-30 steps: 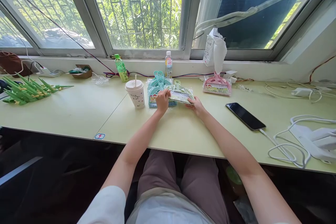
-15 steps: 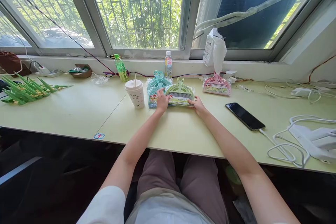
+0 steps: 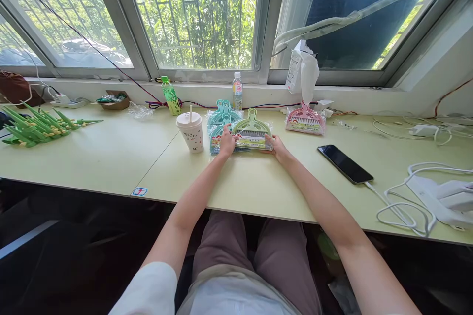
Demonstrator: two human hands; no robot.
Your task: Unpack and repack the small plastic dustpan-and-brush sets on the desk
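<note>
Between my hands is a green dustpan and brush set (image 3: 252, 130) in clear wrap, its handle pointing away from me. My right hand (image 3: 278, 146) grips its right edge, thumb on top. At its left edge, my left hand (image 3: 227, 141) closes on the same set, fingers partly hidden. Teal dustpan and brush sets (image 3: 222, 117) lie on the table just behind and left of the green one, partly covered by it and my left hand. Farther right, a pink dustpan and brush set (image 3: 305, 119) rests near the wall.
Left of my left hand stands a white lidded cup (image 3: 190, 131) with a straw. Two bottles, one green (image 3: 170, 96) and one clear (image 3: 237, 91), stand by the wall. A phone (image 3: 345, 163) with a cable lies right. Green artificial plants (image 3: 40, 127) lie far left.
The green set has shifted slightly to the left, with both hands still on it. My right hand has moved a little left with its edge. The other things have stayed put.
</note>
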